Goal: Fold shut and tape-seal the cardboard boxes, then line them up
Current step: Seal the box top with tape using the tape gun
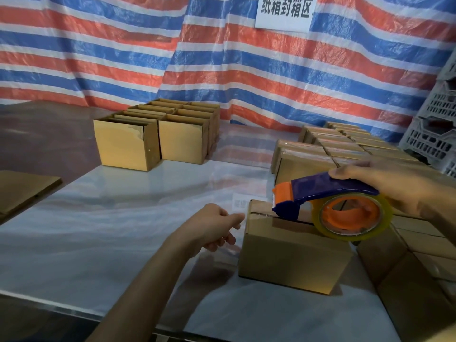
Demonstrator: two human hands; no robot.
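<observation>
Right hand [385, 183] clamps the dispenser [328, 191], nose down on the top seam of the box [293, 255] at the table [123, 230] front, its fingers mostly hidden. Left hand [212, 225] curls at the box's left end. Pinching clear tape? Can't tell.
</observation>
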